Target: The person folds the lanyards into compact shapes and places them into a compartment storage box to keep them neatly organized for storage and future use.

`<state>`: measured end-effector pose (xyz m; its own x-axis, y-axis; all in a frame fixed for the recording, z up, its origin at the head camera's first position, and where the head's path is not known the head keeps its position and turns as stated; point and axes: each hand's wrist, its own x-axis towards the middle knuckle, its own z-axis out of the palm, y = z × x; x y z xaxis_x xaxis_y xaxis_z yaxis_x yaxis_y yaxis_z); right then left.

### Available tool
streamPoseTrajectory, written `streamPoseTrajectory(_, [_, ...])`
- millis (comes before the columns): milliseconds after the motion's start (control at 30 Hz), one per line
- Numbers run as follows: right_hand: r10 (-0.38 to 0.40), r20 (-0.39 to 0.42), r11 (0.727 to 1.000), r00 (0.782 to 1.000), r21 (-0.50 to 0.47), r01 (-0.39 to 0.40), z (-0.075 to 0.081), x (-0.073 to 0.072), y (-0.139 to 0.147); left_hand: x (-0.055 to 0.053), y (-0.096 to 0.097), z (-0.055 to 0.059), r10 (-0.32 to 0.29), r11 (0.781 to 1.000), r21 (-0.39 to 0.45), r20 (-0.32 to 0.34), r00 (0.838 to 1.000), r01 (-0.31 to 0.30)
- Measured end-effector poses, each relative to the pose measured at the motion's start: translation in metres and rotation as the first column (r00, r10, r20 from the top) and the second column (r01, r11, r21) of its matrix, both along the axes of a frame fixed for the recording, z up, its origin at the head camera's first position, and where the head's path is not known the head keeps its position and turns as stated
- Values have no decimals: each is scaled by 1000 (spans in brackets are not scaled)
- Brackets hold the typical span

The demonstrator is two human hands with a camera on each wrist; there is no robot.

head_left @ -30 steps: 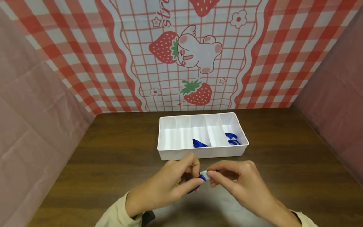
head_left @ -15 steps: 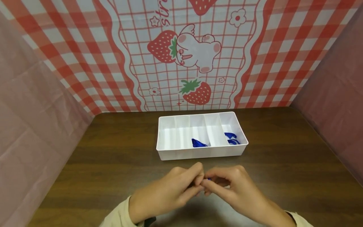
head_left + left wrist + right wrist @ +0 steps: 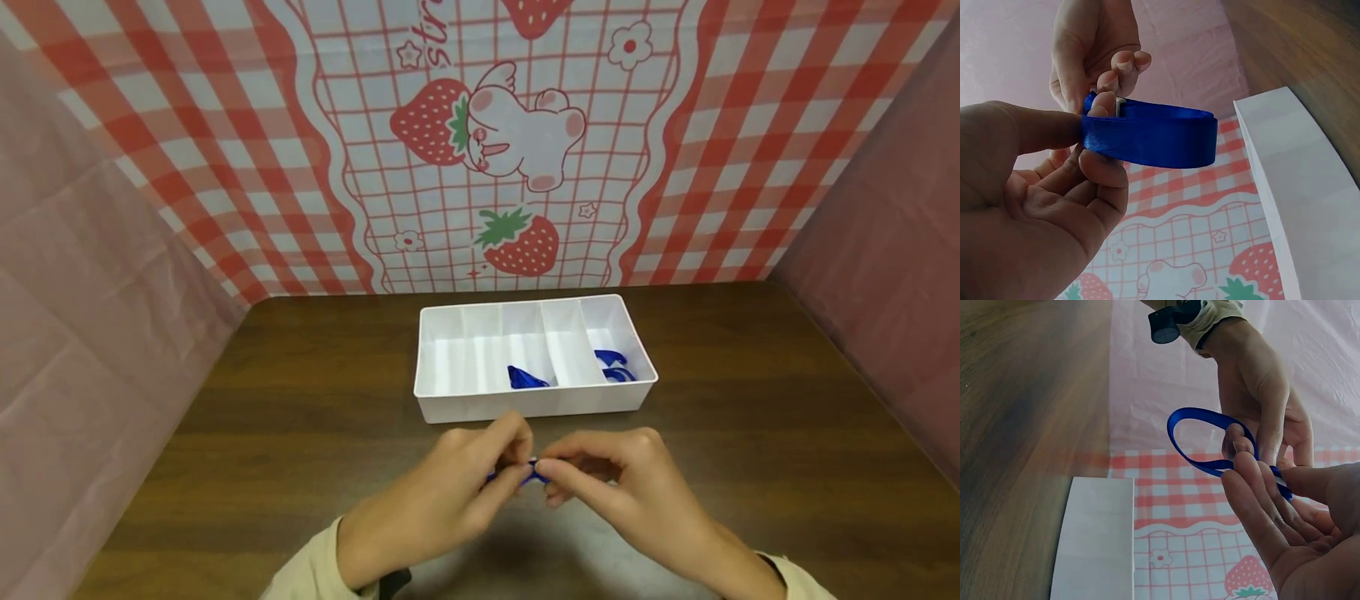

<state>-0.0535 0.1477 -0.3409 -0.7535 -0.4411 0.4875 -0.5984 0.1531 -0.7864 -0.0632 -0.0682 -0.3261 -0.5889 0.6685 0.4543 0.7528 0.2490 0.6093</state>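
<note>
Both hands meet in front of the tray, working on a blue ribbon bent into a loop. The left hand pinches the ribbon between thumb and fingers, and the loop sticks out beyond its fingertips in the left wrist view. Close beside it, the right hand pinches the ribbon's end section, as its thumb and fingers show in the right wrist view. A small white piece lies against the ribbon at the right fingertips, mostly covered by them.
A white tray with several compartments stands on the brown wooden table just beyond the hands. Blue ribbon lies in its middle compartment, and more blue ribbon pieces in the rightmost. A strawberry-print cloth hangs behind.
The hands came together, hiding the ribbon and the white piece between them, then moved slightly apart. Blue ribbon now shows between the fingertips, with less of the white piece visible than at first.
</note>
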Motion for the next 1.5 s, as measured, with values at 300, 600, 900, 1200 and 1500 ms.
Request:
streamPoseTrajectory(300, [30, -74, 998, 997, 55, -26, -4, -2, 1, 0, 4, -4, 11, 1000, -11, -13, 1000, -11])
streamPoseTrajectory(600, [-28, 5, 999, 1000, 17, 28, 6, -1, 7, -1, 1, -1, 56, 996, -59, -61, 997, -60])
streamPoseTrajectory(900, [-13, 124, 998, 992, -63, 20, 18, -3, 24, 2, -6, 9, 144, 973, -143, -242, 959, -182])
streamPoseTrajectory(1200, [-39, 165, 998, 986, -46, 47, 24, -4, 28, 5, -11, 15, 185, 979, -52, -198, 962, -199])
streamPoseTrajectory(1500, [-18, 171, 996, 985, -87, 33, 25, -5, 33, 2, -19, 21, 246, 953, -77, -361, 899, -292])
